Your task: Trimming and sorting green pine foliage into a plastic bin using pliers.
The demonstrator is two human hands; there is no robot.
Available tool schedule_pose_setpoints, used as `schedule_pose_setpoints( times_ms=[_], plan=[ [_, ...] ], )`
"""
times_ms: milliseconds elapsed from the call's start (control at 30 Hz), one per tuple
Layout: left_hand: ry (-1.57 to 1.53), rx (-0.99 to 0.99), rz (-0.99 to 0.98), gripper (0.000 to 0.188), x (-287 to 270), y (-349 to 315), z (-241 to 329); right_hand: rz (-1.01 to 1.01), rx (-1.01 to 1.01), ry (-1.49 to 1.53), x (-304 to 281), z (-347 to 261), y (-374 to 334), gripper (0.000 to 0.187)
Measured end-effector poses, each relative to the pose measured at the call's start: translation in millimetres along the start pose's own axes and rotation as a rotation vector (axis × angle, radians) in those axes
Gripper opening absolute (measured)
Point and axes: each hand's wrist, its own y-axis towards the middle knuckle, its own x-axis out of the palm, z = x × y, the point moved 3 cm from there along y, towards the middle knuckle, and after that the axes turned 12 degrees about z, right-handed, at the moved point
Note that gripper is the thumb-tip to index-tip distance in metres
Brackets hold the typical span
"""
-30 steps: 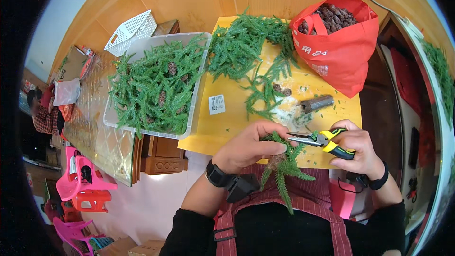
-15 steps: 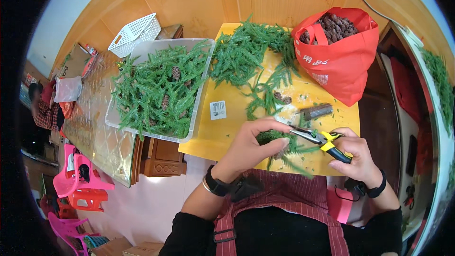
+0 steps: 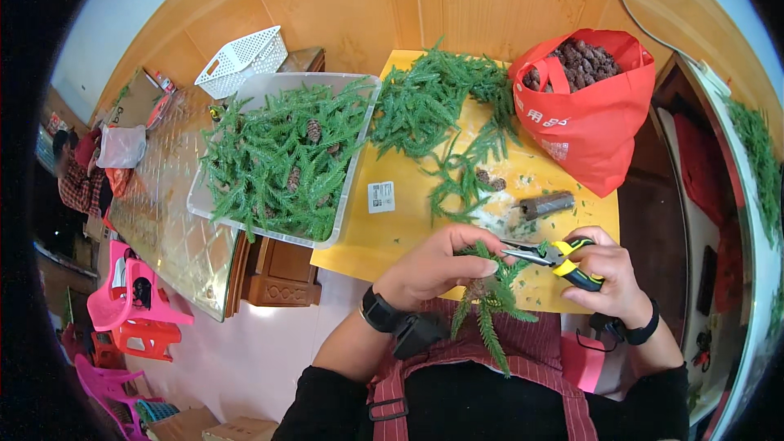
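Between its thumb and fingers, my left hand (image 3: 433, 269) grips a green artificial pine sprig (image 3: 492, 318), whose needled tips hang over the near table edge. A brownish patch shows beneath the fingers; I cannot make out what it is. My right hand (image 3: 611, 276) is wrapped round the yellow-and-black handles of long-nose pliers (image 3: 565, 265). Their jaws point left and meet the sprig's upper end by my left fingertips; whether they bite on it is hard to tell. Just beyond lie a dark brown roll (image 3: 547, 204) and a small pine cone (image 3: 496, 183).
Loose pine sprigs (image 3: 412, 110) cover the back of the yellow tabletop (image 3: 363, 245). A clear tub (image 3: 331, 238) of sprigs and cones stands left, a white basket (image 3: 237, 65) behind it. At back right is a red bag (image 3: 592, 126) of pine cones (image 3: 584, 65). A white label (image 3: 380, 197) lies centrally.
The sprig has turned in my left hand, and its tips now hang down toward me. The pliers stay by the left fingertips. The whole view has shifted slightly.
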Motion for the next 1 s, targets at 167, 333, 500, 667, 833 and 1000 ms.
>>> schedule_pose_setpoints(
  times_ms=[167,333,500,667,833,1000],
  plan=[
    [-0.016,0.016,-0.032,0.023,1,-1,1,0.027,-0.004,-0.026,-1,-3,-1,0.031],
    [0.618,0.648,0.29,0.019,11,-3,17,0.003,0.065,-0.159,-6,-11,1,0.022],
    [0.824,0.983,0.407,0.019,12,-7,18,0.016,0.056,-0.159,-3,-16,9,0.023],
    [0.494,0.769,0.285,0.019,2,-4,13,0.037,0.046,-0.166,-2,-14,7,0.024],
    [0.588,0.771,0.272,0.019,3,-6,14,0.04,0.054,-0.134,0,-8,5,0.031],
    [0.573,0.766,0.27,0.019,6,-9,16,0.027,0.07,-0.083,-2,-12,9,0.024]
  ],
)
